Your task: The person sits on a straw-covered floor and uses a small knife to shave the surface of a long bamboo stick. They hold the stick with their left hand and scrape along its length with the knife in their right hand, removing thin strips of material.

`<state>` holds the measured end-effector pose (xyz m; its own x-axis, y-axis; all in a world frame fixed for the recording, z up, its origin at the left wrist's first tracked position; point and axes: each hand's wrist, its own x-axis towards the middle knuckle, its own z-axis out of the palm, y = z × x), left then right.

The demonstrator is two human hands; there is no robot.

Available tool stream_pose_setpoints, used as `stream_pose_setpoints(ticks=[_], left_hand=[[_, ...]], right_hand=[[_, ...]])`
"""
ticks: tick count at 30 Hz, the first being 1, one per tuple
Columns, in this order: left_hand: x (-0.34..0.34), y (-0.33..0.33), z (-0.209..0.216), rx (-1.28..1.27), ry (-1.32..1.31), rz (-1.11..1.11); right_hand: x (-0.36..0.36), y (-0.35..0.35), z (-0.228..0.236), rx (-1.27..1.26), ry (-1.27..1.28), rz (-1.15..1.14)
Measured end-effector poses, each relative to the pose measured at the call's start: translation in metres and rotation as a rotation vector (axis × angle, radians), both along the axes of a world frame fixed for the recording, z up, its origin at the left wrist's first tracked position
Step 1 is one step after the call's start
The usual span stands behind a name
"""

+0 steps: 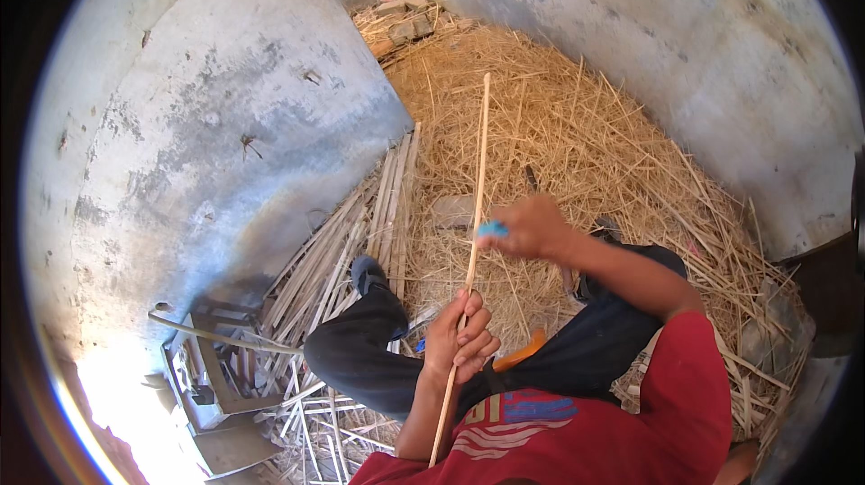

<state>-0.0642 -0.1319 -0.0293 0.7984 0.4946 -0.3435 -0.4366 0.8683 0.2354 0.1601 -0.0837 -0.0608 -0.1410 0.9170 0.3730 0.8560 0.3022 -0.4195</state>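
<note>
Across red shirt [622, 435], lettering [493, 408]; left fingers [473, 334] clamped on strip [480, 169]; right fingers [515, 240], cannot tell.

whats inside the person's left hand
A long pale strip runs through the left hand, showing above and below it; the stretch within the grip is mostly hidden by the fingers.

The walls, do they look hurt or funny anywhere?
Yes, worn: the left wall has grey blotches and small dark marks, and the right wall has grey and brown stains. They look odd because the rest of each is pale.
</note>
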Motion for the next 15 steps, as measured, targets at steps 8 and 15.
stream_pose_setpoints(ticks=[8, 15], left_hand=[[0.004, 0.003, 0.006, -0.038, 0.020, -0.002], [0.003, -0.002, 0.001, 0.014, 0.165, -0.014]], right_hand=[[0.008, 0.011, -0.003, 0.055, -0.100, 0.032], [0.012, 0.016, -0.025, 0.031, -0.041, -0.060]])
